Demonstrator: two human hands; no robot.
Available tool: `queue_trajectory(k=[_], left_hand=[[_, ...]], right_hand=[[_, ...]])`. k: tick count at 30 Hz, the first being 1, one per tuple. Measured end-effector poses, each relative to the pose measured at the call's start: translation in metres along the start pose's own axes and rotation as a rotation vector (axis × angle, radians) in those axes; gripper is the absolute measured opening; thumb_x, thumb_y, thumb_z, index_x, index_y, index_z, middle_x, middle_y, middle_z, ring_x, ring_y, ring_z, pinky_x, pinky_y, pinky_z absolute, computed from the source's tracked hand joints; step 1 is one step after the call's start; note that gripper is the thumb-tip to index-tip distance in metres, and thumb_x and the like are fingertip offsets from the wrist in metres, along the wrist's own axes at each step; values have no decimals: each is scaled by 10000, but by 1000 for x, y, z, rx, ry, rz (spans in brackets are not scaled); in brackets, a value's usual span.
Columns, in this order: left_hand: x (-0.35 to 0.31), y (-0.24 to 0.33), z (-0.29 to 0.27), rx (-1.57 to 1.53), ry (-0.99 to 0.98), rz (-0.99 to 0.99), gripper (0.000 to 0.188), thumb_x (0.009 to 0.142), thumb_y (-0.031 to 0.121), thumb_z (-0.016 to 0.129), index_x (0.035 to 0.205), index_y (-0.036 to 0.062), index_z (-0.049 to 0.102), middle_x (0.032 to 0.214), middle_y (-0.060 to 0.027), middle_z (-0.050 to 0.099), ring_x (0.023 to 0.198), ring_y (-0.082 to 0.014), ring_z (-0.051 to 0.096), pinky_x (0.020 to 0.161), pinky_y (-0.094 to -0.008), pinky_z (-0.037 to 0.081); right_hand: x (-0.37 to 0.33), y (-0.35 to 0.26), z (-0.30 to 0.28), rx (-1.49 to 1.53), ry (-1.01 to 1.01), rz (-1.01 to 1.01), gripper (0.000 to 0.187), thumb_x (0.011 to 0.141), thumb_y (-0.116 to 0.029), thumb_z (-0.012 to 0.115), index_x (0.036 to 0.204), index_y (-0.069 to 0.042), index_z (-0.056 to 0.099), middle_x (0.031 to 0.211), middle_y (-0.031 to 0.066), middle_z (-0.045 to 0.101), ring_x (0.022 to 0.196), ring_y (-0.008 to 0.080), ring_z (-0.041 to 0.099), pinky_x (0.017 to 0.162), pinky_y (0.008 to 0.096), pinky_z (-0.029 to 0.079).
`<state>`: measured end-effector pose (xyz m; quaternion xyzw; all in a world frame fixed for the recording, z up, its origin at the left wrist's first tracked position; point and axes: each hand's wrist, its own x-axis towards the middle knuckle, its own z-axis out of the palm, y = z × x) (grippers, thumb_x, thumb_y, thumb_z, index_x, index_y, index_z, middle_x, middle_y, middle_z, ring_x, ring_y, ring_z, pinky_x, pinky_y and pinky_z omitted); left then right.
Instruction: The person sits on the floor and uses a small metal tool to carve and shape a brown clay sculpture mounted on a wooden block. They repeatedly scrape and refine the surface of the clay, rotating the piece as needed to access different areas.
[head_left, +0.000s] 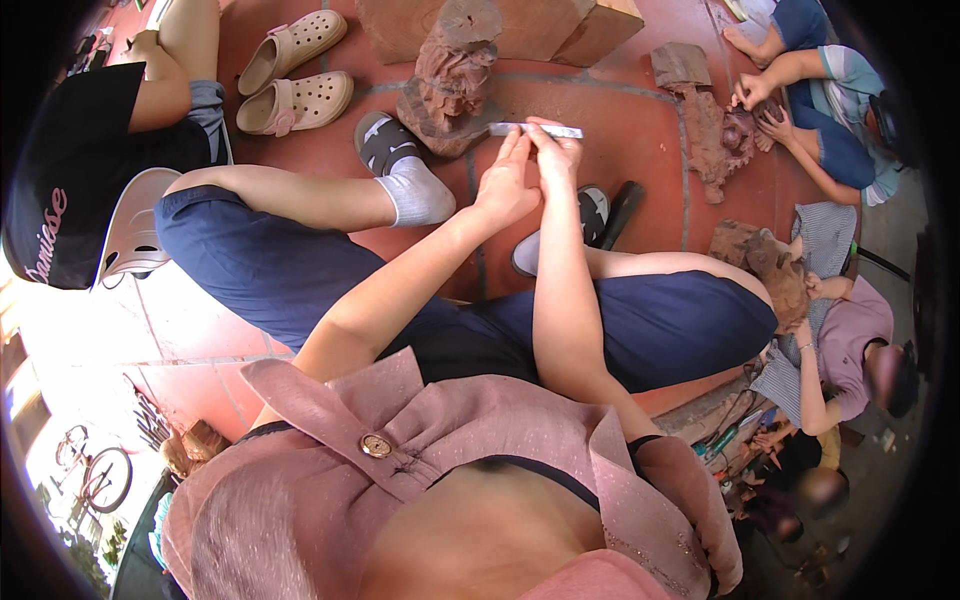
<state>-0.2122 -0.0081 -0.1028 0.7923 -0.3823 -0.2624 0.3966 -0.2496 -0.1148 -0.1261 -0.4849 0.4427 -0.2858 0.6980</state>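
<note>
In front of me, a narrow whitish strip (pixel 566 131), flat and straight-edged, lies across my fingertips; its material is hard to make out. My right hand (pixel 557 158) pinches it near the middle. My left hand (pixel 508 188) is closed beside the right, its fingertips pressed to the strip's left part. Just beyond the strip's left end stands a reddish-brown carved wooden figure (pixel 452 78) on a rough, rounded base. Its top is a round, flat cut block. Neither hand visibly touches the carving.
A large wooden block (pixel 540 30) lies behind the carving on red floor tiles. Beige clogs (pixel 300 75) are at the far left, near a person in black. A dark bar-like object (pixel 622 210) is beside my right foot. At right, other people handle carvings (pixel 730 135).
</note>
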Motion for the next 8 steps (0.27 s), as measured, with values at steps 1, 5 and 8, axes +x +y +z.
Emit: queue_trajectory(k=[1,5,8], left_hand=[[-7,-1,-2,-33,20,-22,838,685,113,656,1445,19,315,1507,-240,265,1103,-314,598,912,-345,501],[-18,-11,-8,-38,-12,-27,864,677,97,656,1455,8,290,1521,-235,235,1109,-301,600,885,-333,516],[-7,1,-13,-119,-107,-47,902,683,105,657,1483,47,245,1549,-192,199,1222,-280,529,891,-337,518]], right_hand=[[-3,4,2,27,-36,2,105,821,4,682,923,-19,698,788,38,662,656,96,586,578,230,494],[-3,19,8,-3,-48,-25,100,816,-8,691,915,0,695,821,43,667,718,108,614,610,242,506],[2,15,0,-35,-33,-3,131,860,-34,659,987,-16,687,865,65,682,744,158,652,658,287,562]])
